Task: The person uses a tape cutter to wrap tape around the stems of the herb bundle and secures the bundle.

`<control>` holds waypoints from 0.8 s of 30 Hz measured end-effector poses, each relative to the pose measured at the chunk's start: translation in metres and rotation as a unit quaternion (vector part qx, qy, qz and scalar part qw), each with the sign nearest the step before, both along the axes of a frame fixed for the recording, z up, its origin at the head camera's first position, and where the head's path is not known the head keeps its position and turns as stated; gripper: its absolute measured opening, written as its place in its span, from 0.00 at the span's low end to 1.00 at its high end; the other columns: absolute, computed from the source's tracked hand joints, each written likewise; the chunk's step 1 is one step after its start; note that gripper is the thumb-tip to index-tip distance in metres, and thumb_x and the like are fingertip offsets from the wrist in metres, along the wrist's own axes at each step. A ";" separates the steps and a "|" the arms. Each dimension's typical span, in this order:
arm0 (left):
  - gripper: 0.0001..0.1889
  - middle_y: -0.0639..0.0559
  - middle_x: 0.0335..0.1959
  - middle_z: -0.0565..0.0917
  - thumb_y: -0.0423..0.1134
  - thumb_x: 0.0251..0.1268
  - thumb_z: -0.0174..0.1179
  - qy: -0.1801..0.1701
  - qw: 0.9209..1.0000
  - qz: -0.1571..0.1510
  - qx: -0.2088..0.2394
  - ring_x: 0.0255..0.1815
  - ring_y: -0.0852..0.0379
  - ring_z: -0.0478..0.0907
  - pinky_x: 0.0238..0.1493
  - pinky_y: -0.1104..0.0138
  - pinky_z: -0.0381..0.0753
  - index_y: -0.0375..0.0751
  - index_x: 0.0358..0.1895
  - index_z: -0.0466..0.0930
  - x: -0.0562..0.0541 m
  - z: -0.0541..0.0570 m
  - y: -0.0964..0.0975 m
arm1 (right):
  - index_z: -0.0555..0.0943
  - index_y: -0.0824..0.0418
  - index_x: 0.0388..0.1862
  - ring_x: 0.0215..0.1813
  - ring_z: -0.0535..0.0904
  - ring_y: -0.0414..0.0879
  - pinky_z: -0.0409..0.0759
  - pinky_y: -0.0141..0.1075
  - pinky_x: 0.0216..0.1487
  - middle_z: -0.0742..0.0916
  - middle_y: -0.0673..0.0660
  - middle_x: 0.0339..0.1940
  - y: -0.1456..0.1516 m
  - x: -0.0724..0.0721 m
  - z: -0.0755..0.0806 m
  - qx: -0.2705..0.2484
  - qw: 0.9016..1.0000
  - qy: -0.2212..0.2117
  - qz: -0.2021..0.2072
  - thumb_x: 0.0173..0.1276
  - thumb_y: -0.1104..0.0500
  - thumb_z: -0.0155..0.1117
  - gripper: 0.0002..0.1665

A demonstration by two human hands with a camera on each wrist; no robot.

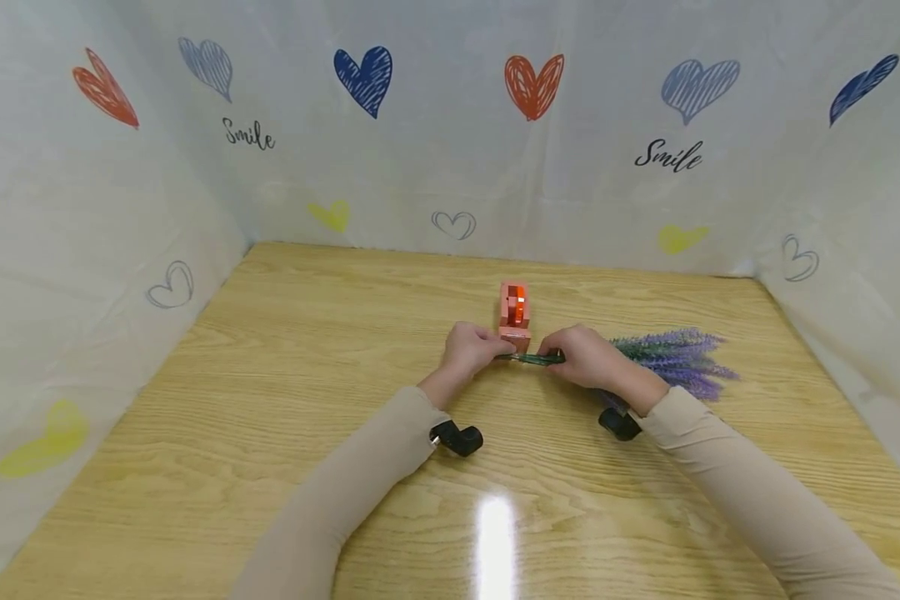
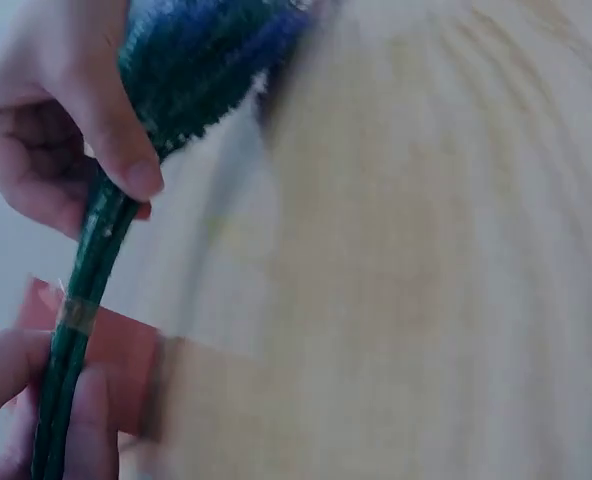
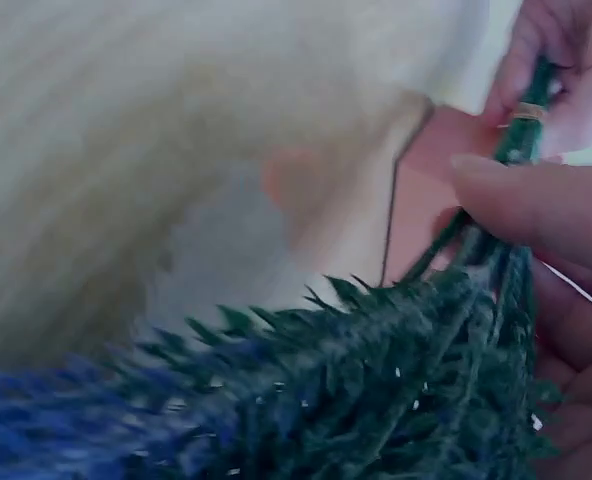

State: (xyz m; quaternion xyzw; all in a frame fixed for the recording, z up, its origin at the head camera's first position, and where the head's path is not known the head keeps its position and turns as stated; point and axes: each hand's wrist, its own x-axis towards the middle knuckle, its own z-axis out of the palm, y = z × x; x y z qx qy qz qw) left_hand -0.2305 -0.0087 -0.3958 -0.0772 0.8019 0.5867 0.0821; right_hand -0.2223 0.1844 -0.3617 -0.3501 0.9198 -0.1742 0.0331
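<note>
A bunch of artificial lavender [image 1: 678,358] lies sideways, its purple heads pointing right. My left hand [image 1: 467,350] pinches the lower end of the green stems [image 1: 534,359] between thumb and fingers. Farther up, just below the leaves, my right hand [image 1: 587,357] grips the same stems. Between both hands a narrow strip of tape [image 2: 77,314] wraps the stems in the left wrist view. Right behind the stems stands a pink tape dispenser [image 1: 514,335] with an orange roll; whether the stems touch it, I cannot tell.
A light wooden table [image 1: 330,333] carries everything. White sheeting [image 1: 435,150] with printed hearts closes off the back and both sides. Black wrist cameras [image 1: 461,439] sit under both beige sleeves, close to the tabletop.
</note>
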 end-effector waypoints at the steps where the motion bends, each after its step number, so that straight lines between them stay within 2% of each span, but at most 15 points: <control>1: 0.09 0.52 0.24 0.84 0.39 0.44 0.74 -0.010 1.000 -0.005 0.024 0.29 0.60 0.78 0.29 0.72 0.75 0.37 0.24 0.87 0.000 -0.002 0.000 | 0.84 0.64 0.36 0.34 0.80 0.47 0.78 0.42 0.35 0.85 0.55 0.32 0.000 0.001 0.000 0.005 1.000 -0.004 0.002 0.55 0.70 0.68 0.09; 5: 0.10 0.50 0.29 0.85 0.38 0.47 0.73 -0.023 0.997 -0.022 0.072 0.31 0.60 0.78 0.32 0.72 0.76 0.34 0.28 0.87 -0.001 -0.008 -0.001 | 0.84 0.64 0.37 0.34 0.80 0.46 0.78 0.41 0.34 0.85 0.55 0.32 0.003 0.002 0.002 0.003 1.000 -0.016 0.002 0.55 0.70 0.67 0.09; 8: 0.11 0.51 0.32 0.84 0.40 0.51 0.71 0.010 0.997 -0.045 0.064 0.33 0.61 0.75 0.34 0.71 0.75 0.35 0.33 0.86 -0.001 -0.007 -0.003 | 0.84 0.65 0.38 0.35 0.80 0.46 0.78 0.42 0.35 0.85 0.55 0.33 0.005 0.003 0.007 -0.010 1.000 -0.013 -0.012 0.54 0.70 0.68 0.10; 10: 0.10 0.51 0.35 0.84 0.39 0.54 0.68 0.034 0.994 -0.074 0.075 0.34 0.61 0.75 0.36 0.70 0.77 0.35 0.37 0.86 0.000 -0.005 -0.004 | 0.84 0.65 0.38 0.35 0.80 0.47 0.78 0.42 0.36 0.85 0.56 0.34 0.006 0.005 0.011 -0.013 1.000 -0.008 -0.015 0.55 0.70 0.68 0.11; 13: 0.10 0.51 0.38 0.83 0.35 0.58 0.64 0.066 0.985 -0.132 0.089 0.36 0.60 0.77 0.40 0.66 0.79 0.38 0.42 0.85 0.003 -0.002 -0.007 | 0.84 0.66 0.39 0.37 0.81 0.48 0.79 0.42 0.36 0.86 0.57 0.35 0.008 0.008 0.015 -0.012 1.000 0.007 -0.014 0.55 0.69 0.68 0.11; 17: 0.10 0.55 0.41 0.83 0.36 0.59 0.63 0.107 0.974 -0.193 0.060 0.39 0.59 0.78 0.40 0.64 0.79 0.45 0.44 0.85 0.005 0.003 -0.014 | 0.84 0.66 0.40 0.38 0.81 0.50 0.79 0.43 0.37 0.86 0.58 0.36 0.009 0.012 0.020 -0.011 1.000 0.026 -0.009 0.55 0.70 0.69 0.12; 22: 0.09 0.61 0.51 0.80 0.38 0.60 0.63 0.146 0.956 -0.253 -0.018 0.51 0.65 0.72 0.40 0.71 0.73 0.48 0.44 0.86 0.006 0.008 -0.021 | 0.84 0.66 0.39 0.37 0.81 0.51 0.79 0.43 0.36 0.85 0.59 0.36 0.008 0.017 0.025 -0.017 0.999 0.051 0.008 0.54 0.70 0.70 0.12; 24: 0.10 0.61 0.53 0.79 0.38 0.61 0.62 0.153 0.947 -0.278 -0.045 0.46 0.64 0.73 0.35 0.72 0.71 0.48 0.45 0.85 0.006 0.011 -0.023 | 0.84 0.66 0.38 0.36 0.81 0.50 0.79 0.42 0.35 0.86 0.58 0.35 0.007 0.020 0.026 -0.019 0.997 0.067 0.017 0.53 0.71 0.70 0.12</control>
